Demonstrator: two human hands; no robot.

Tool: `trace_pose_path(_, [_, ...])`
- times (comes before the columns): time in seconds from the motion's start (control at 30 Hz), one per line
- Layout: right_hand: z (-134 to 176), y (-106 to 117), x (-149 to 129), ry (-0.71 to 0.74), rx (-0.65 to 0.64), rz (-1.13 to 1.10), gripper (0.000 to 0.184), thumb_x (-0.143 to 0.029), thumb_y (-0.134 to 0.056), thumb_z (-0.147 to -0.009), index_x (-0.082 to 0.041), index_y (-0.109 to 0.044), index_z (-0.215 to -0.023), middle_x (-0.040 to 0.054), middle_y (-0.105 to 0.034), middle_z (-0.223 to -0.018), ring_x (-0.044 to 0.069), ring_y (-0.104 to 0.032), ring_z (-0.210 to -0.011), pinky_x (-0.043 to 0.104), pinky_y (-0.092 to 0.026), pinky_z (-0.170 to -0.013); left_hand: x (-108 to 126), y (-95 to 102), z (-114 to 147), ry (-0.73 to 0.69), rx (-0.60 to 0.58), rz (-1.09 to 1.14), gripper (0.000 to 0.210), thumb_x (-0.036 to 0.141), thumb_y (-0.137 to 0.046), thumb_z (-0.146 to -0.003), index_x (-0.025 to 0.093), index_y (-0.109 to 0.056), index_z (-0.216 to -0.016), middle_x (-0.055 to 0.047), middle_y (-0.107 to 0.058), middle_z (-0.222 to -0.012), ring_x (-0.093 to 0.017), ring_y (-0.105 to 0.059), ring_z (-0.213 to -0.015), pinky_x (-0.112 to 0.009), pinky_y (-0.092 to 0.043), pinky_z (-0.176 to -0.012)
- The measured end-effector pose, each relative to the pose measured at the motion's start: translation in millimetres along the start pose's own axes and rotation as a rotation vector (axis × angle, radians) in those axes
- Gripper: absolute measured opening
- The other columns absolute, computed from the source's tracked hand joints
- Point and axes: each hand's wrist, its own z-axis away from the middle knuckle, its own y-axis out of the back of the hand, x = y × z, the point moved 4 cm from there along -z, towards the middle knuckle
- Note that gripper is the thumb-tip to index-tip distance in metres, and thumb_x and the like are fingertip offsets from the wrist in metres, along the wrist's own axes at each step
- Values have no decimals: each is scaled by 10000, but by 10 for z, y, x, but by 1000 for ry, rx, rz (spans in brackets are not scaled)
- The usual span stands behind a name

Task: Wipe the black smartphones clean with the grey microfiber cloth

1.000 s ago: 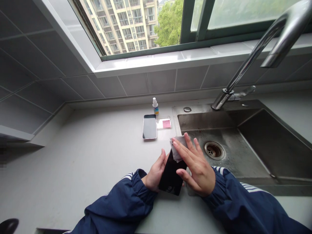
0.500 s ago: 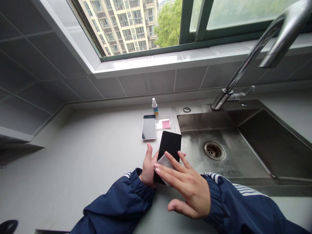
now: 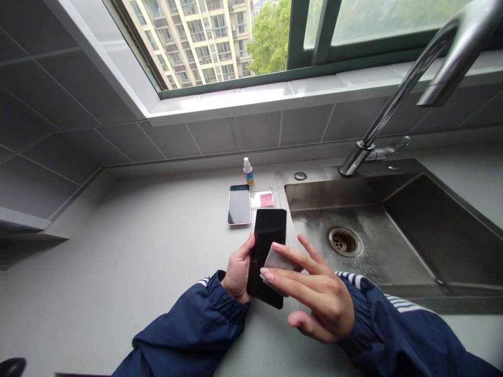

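Observation:
A black smartphone (image 3: pixel 269 230) is gripped along its left edge by my left hand (image 3: pixel 238 272), the thumb on its rim and the other fingers hidden behind it. Over the lower right of its screen lies a small grey cloth (image 3: pixel 278 257). My right hand (image 3: pixel 320 290) holds that cloth under its extended fingers, with the thumb held apart. Beyond the phone, a second phone (image 3: pixel 239 204) with a pale frame rests screen up on the counter. Beside it is a clear phone case (image 3: pixel 256 198) with a pink label.
A small white-capped spray bottle (image 3: pixel 248 173) stands behind the second phone. To the right is a steel sink (image 3: pixel 314 230) with a tall chrome faucet (image 3: pixel 389 104) arching over it. The pale counter (image 3: pixel 157 235) stretches left to a tiled wall.
My right hand and the cloth have shifted right across the screen. The held phone has turned and moved slightly left, and my left thumb has closed onto its edge.

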Motion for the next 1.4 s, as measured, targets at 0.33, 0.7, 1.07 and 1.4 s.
trace_pose_path(0.33, [5,165,251,-214,112,176,535,-373,-375,-983,-187,-384,-1485,75,-528,-1429,364,-260,-1449,620,-194,-1164,-67,19,65,210,-71,-31,754,634,-233,-944,54,-655,-1176,-176,-724,-998,-293,-710,-850,-450,-584,-687])
trace_pose_path(0.7, [20,-29,300,-230,-42,182,496,-321,-497,-946,-153,-483,-1412,84,-450,-1488,381,-145,-1475,628,-200,-1157,31,81,-14,-58,72,-17,616,536,-312,-969,81,-648,-1214,-149,-740,-951,-262,-715,-809,-429,-553,-808])
trace_pose_path(1.07, [43,-347,-52,-44,-308,15,535,-377,-569,-859,-165,-545,-1350,41,-524,-1432,346,-141,-1483,628,84,-1174,165,83,5,-277,142,-41,676,598,-370,-924,81,-559,-1318,-175,-632,-1267,-286,-679,-908,-447,-518,-854])
trace_pose_path(1.4, [54,-256,234,-195,-238,256,823,-629,-519,-871,-160,-307,-1513,55,-331,-1553,414,-19,-1477,674,87,-1138,-41,-5,-11,-147,-18,-53,769,687,-271,-915,165,-413,-1462,-160,-637,-1259,-315,-627,-1111,-453,-434,-997])
